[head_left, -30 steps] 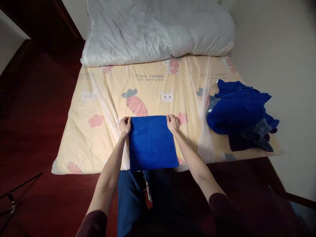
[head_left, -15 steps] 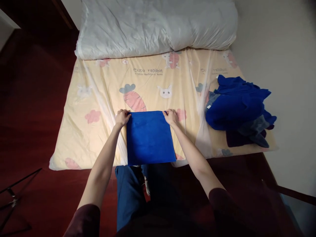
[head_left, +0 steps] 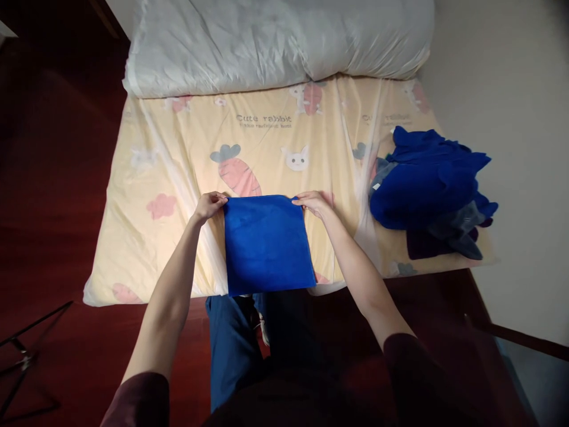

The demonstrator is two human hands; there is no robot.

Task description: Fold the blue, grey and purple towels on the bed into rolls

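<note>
A blue cloth lies as a flat, nearly square piece at the near edge of the mattress, its near side reaching the edge. My left hand pinches its far left corner between thumb and fingers. At the far right corner, my right hand has thumb and fingers closed on the cloth, and the edge there lifts slightly. To the right sits a crumpled heap of blue cloths, with grey and dark purple pieces showing among them.
The mattress wears a yellow rabbit-and-carrot print under thin clear plastic. A rolled white quilt spans its far side. The wall stands close on the right. Black stand legs show at lower left on the dark red floor.
Both hands stay at the cloth's far corners, but my wrists have swung outward and the fingers are straighter. The cloth's far right edge has ruffled slightly. The view has shifted a little.
</note>
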